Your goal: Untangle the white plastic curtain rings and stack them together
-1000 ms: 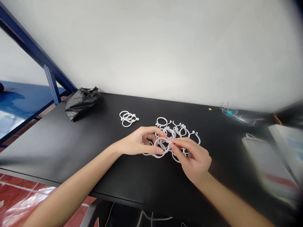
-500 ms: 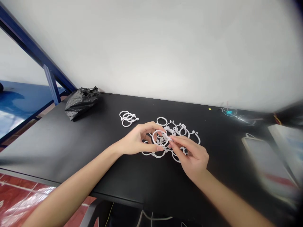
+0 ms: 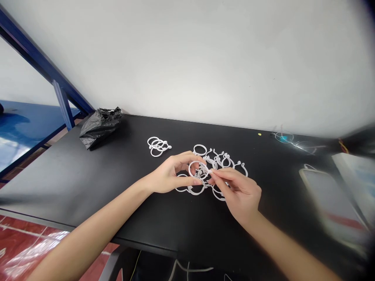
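A white shower curtain ring (image 3: pixel 190 170) is held up between my two hands, above the loose pile. My left hand (image 3: pixel 172 173) grips its rim, thumb at the bottom and fingers at the top. At the ring's right side, my right hand (image 3: pixel 238 191) pinches the knobbed ends between thumb and fingers; the fingertips partly cover them. Below and behind the hands lies a pile of similar white rings (image 3: pixel 200 145), some with their ball-tipped ends apart. A smaller group of rings (image 3: pixel 156 155) overlaps on the table to the left of the pile.
The black table (image 3: pixel 140 218) meets a white wall at the back. A crumpled black plastic bag (image 3: pixel 101 127) sits at the back left, near a blue metal frame (image 3: pixel 63 103). To the right are a phone (image 3: pixel 331 199) and clear plastic scraps (image 3: pixel 304 147).
My right hand has shifted slightly right and turned a little at the ring's ends. My left hand stays nearly in place; the pile and the smaller group look the same.
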The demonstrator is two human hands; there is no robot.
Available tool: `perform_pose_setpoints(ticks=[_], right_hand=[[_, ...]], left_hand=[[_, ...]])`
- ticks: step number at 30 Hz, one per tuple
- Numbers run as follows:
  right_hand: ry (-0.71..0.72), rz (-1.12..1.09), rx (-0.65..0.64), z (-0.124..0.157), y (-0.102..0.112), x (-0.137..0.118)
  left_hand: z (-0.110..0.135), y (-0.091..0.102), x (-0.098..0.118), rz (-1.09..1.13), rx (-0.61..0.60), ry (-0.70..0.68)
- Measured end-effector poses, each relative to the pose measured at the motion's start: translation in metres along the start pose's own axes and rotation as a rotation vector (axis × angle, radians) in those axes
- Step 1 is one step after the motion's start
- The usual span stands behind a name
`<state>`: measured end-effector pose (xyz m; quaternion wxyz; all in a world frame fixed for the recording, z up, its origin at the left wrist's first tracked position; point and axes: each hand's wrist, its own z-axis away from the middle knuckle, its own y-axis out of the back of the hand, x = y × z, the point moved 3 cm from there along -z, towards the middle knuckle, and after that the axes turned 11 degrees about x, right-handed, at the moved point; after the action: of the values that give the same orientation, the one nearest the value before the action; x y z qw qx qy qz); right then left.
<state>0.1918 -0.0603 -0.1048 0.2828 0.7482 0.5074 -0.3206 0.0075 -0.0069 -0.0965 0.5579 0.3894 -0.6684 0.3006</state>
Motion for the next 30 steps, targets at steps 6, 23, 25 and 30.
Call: perform_pose_setpoints(ticks=[6,23,25,30], right_hand=[[-0.052,0.01,0.013,0.003,-0.001,0.004],[-0.008,0.062,-0.035,0.002,0.0,0.002],[0.002,0.062,-0.038,0.001,0.0,0.001],[0.022,0.061,-0.037,-0.001,-0.001,-0.001]], left_hand=[[-0.002,0.006,0.006,-0.15,0.015,-0.005],[-0.001,0.081,-0.013,-1.374,0.332,0.045],[0.0,0.082,-0.015,-1.371,0.324,0.067],[-0.002,0.074,-0.002,-1.211,0.363,-0.036]])
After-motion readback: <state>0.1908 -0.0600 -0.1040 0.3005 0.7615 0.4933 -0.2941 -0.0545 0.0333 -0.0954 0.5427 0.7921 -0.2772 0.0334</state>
